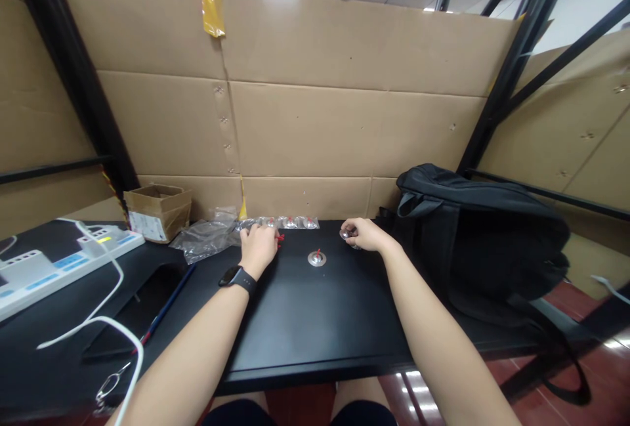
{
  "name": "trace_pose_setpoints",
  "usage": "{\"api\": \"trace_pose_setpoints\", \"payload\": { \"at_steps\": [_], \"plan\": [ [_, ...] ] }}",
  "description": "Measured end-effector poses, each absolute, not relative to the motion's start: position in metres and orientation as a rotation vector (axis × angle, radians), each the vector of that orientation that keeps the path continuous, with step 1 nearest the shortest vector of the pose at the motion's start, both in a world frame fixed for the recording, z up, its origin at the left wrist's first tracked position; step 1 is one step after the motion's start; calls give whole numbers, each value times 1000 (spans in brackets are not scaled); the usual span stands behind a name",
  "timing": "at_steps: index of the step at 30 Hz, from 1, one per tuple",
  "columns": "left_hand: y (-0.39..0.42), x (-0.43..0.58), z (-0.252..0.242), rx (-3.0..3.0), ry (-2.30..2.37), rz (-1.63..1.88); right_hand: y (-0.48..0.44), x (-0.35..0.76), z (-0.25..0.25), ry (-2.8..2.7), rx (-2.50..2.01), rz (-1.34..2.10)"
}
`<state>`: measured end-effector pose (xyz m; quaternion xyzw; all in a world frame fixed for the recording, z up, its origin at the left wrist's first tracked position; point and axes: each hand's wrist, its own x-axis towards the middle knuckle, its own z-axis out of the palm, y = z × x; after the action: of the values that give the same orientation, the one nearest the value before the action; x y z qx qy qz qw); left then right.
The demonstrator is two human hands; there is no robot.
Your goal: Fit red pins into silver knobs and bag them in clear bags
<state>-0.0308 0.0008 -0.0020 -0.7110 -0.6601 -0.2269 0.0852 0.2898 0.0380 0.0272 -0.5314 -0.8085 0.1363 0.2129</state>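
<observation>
A small round metal disc (312, 259) with a red piece standing at its centre lies on the black table, between my two hands. My right hand (367, 234) pinches a shiny round metal piece (346, 234) just above the table; part of another shiny piece (356, 247) shows beneath the fingers. My left hand (259, 247), with a dark watch on its wrist, rests at the table's back left with curled fingers. Thin red pieces (280, 240) stick out beside its fingertips, and what lies under them is hidden. Behind, a row of clear packets (290, 222) holds similar round pieces.
Crumpled clear plastic (209, 239) and an open cardboard box (165, 209) are at the back left. White power strips (73, 265), a white cable (118, 327) and a pen (167, 304) lie left. A black backpack (472, 235) stands right, against a cardboard wall (305, 130).
</observation>
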Motion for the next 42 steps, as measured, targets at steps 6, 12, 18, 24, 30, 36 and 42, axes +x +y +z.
{"api": "trace_pose_setpoints", "payload": {
  "at_steps": [6,12,18,24,30,36,42],
  "plan": [
    [-1,-29,4,-2102,-1943,-844,28,270,36,-2256,-1277,403],
    [-2,-18,6,-2302,-1974,-1061,19,246,36,-2222,-1085,504],
    [-4,2,8,-2655,-1837,-1833,6,211,33,-2054,-802,698],
    [-5,13,3,-2659,-1752,-2525,2,199,29,-1980,-726,757],
    [-7,17,1,-2591,-1743,-2690,3,202,29,-1994,-698,789],
    [-3,12,-3,-2622,-1842,-2732,4,202,28,-1996,-654,834],
    [-2,12,-4,-2639,-1769,-2705,5,202,27,-1996,-648,815]
  ]
}}
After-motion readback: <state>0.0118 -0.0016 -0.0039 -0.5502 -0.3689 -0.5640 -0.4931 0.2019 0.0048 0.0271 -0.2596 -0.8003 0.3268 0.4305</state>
